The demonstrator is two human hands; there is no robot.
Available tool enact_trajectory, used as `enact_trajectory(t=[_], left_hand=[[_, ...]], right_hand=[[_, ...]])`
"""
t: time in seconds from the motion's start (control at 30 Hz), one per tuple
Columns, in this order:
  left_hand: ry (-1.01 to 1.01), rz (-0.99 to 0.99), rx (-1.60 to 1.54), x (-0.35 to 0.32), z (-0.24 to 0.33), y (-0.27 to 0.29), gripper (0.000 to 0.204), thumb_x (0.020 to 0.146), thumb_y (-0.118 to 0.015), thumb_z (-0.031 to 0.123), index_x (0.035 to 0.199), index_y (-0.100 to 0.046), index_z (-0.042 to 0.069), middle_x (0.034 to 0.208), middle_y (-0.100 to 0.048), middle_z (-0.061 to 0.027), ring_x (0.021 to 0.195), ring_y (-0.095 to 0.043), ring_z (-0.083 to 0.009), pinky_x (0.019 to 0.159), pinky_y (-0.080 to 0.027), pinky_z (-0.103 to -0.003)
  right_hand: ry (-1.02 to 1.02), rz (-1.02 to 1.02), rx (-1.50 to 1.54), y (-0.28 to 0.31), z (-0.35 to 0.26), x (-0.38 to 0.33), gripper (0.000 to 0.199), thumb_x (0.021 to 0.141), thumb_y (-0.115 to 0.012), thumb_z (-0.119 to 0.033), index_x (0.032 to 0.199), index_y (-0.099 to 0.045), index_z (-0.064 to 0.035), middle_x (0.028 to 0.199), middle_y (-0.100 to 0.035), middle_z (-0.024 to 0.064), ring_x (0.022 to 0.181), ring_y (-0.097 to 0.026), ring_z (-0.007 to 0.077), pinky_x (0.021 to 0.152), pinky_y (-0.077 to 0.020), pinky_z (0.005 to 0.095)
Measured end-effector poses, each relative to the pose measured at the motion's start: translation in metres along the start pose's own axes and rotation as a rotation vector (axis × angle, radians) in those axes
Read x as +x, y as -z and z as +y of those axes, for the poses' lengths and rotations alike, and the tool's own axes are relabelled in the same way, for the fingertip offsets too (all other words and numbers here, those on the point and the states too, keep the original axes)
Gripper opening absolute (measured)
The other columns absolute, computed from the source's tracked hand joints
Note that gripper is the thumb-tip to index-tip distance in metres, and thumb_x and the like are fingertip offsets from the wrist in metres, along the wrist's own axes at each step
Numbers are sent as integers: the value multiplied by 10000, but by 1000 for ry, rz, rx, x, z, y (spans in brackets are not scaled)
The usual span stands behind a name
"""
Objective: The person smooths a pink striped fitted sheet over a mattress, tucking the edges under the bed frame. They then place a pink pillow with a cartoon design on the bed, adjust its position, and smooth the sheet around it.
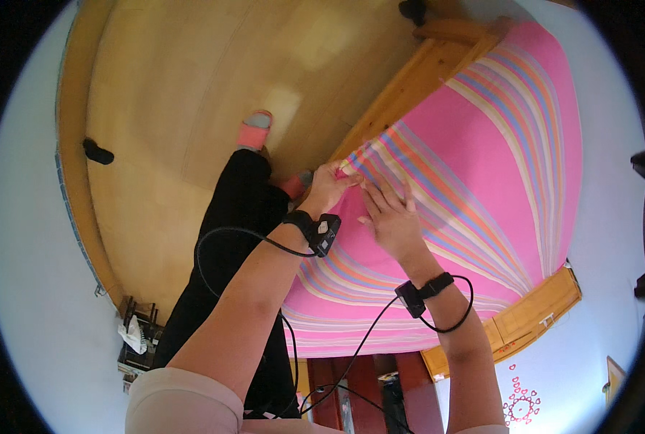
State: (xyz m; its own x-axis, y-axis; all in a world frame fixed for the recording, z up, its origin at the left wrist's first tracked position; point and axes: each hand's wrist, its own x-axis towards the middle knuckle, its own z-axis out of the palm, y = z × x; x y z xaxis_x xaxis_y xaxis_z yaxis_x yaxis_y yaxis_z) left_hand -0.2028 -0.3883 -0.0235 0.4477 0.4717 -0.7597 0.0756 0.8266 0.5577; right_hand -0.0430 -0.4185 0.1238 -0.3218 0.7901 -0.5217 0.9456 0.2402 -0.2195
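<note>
In the middle and right of the frame, the sheet [474, 134] is coloured bright pink and crossed by bendy stripes of blue, orange, purple and pale yellow. At the upper left, the floor [163, 87] is coloured light brown. Left of the middle, the trousers [239, 192] are coloured black, and the slipper [253, 136] above them is coloured pinkish orange. At the lower right, the pale wall [561, 380] is dotted with red hearts [512, 367].
</note>
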Motion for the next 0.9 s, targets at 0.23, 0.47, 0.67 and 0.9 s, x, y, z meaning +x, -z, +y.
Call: enact_trajectory(t=[0.23,0.47,0.67,0.9], left_hand=[[-67,259,218,7,-28,-15,262,790,-811,242,871,-698,20,797,-674,-229,747,-672,-352,696,-513,-416],[-4,338,386,4,-16,-21,215,829,-810,196,875,-683,29,792,-692,-77,730,-610,-177,712,-509,-337],[-180,586,709,-2,1,-17,260,787,-806,209,925,-668,37,914,-647,-203,886,-620,-404,800,-493,-472],[-408,402,353,-60,35,-37,174,858,-600,-32,1007,-672,22,976,-667,-206,928,-654,-404,840,-526,-437]], right_hand=[[104,-127,14,11,-3,21,731,846,-650,-512,1294,-596,64,1362,-579,180,1371,-438,322,1202,-236,455],[164,-273,-40,16,-7,30,751,821,-667,-531,1206,-629,113,1332,-577,251,1307,-483,354,1185,-258,462],[154,-225,55,15,-7,25,745,797,-697,-525,1153,-649,127,1319,-566,290,1257,-500,375,1162,-276,463],[139,-192,86,18,-7,26,603,770,-699,-447,1062,-694,81,1180,-647,235,1173,-548,336,1126,-315,442]])
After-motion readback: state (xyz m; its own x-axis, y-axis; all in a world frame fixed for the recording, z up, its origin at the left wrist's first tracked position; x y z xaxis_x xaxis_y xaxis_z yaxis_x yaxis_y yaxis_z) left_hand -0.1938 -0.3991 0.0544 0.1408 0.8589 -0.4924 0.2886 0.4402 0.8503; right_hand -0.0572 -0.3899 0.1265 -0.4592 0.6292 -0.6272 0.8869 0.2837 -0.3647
